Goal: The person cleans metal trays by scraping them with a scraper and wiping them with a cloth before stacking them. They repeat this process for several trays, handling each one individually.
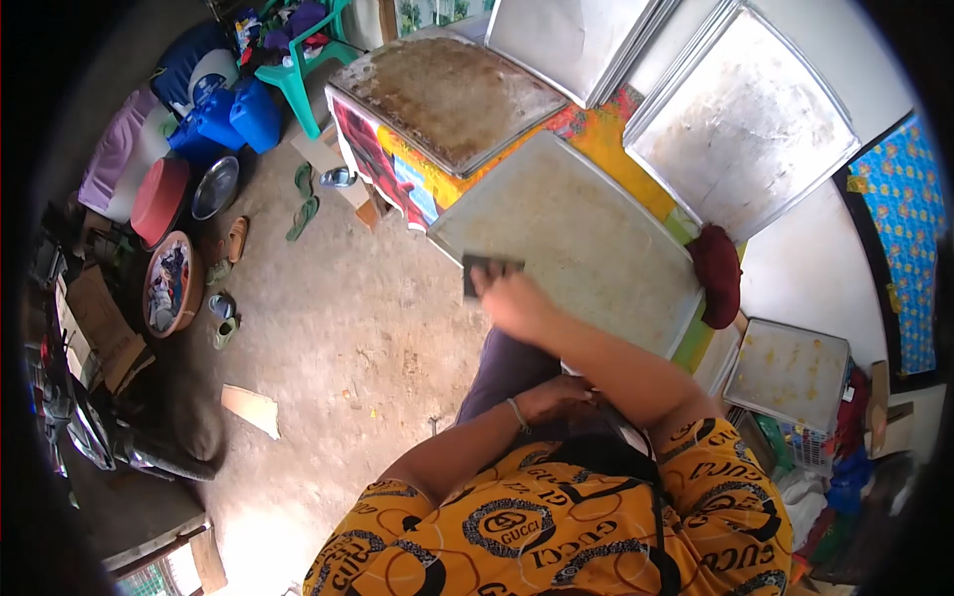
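Note:
My right hand [509, 298] is closed on a dark, flat rectangular pad [480, 265], slightly blurred. It is at the near left edge of a grey metal baking tray [586, 233], which lies flat on the cloth-covered table. My left hand [555, 399] rests low against my body, below my right forearm, with a band at its wrist. Its fingers are partly hidden, and I cannot make out whether it holds anything. A maroon cloth [717, 273] lies at the tray's right corner.
A browned tray [447, 94] lies at the table's far left. More trays [740, 124] lean against the wall behind. A speckled tray [790, 368] tops a crate at right. Slippers [303, 204], a basin of cloths [171, 283], blue jugs [224, 119] and a green chair [298, 74] stand left.

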`<state>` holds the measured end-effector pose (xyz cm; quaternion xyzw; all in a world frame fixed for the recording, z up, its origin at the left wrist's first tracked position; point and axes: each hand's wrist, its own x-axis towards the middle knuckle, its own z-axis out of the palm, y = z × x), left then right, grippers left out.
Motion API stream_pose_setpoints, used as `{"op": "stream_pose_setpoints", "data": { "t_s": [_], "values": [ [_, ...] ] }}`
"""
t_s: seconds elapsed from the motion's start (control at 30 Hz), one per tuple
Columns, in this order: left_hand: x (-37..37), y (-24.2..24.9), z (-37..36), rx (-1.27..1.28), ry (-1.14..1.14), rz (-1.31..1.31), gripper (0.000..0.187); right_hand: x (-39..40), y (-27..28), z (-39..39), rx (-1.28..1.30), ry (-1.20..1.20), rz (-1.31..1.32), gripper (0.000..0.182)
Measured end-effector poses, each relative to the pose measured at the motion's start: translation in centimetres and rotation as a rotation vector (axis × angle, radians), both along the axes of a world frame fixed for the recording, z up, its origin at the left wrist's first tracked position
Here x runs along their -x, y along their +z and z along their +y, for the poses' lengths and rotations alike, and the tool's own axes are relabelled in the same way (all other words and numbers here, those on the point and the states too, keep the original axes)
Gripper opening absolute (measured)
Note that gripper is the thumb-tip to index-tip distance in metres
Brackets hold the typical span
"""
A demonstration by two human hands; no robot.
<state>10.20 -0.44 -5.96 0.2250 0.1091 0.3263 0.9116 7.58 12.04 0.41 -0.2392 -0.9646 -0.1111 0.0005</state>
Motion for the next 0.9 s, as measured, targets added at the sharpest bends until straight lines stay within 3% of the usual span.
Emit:
{"op": "stream_pose_setpoints", "data": {
  "t_s": [0.07, 0.13, 0.23, 0.3, 0.37, 0.47, 0.53, 0.6, 0.73, 0.83, 0.9],
  "values": [
    [0.4, 1.3, -0.2, -0.001, -0.002, -0.01, 0.051, 0.6, 0.7, 5.5, 0.219, -0.273, 0.038, 0.029],
    [0.6, 1.8, -0.2, -0.002, -0.012, -0.016, 0.05, -0.7, 1.4, 11.9, 0.271, -0.419, 0.059, 0.022],
    [0.5, 1.0, -0.2, -0.02, 0.0, 0.018, 0.051, -0.6, 2.7, 13.3, 0.312, -0.487, 0.017, 0.018],
    [0.4, 0.6, 0.0, -0.02, -0.007, 0.039, 0.052, 1.2, 1.0, 8.8, 0.354, -0.345, -0.035, 0.027],
    [-0.3, -0.6, 0.3, -0.014, -0.012, 0.021, 0.052, 2.7, 0.1, 2.3, -0.004, -0.06, -0.092, 0.037],
    [-0.6, -2.0, -0.4, 0.005, -0.008, -0.019, 0.05, 3.2, -1.1, 2.1, 0.043, -0.05, 0.064, 0.036],
    [0.2, 1.3, -0.2, -0.025, 0.007, -0.012, 0.049, 2.5, 0.9, 6.8, 0.325, -0.297, 0.062, 0.03],
    [0.1, 0.8, -0.4, 0.009, 0.006, 0.012, 0.047, -0.8, -0.2, 12.4, 0.218, -0.439, 0.079, 0.024],
    [-0.1, -0.9, 0.0, 0.069, 0.009, 0.091, 0.044, -6.2, 0.9, 12.0, 0.24, -0.478, -0.007, 0.027],
    [1.6, -3.6, 1.2, 0.266, 0.37, -0.009, 0.045, -9.3, -0.3, 5.8, 0.133, -0.421, -0.042, 0.038],
    [5.2, -1.2, 2.9, 0.206, 0.681, -0.083, 0.044, -11.9, -1.3, 2.4, 0.091, -0.364, 0.0, 0.041]
  ]
}}
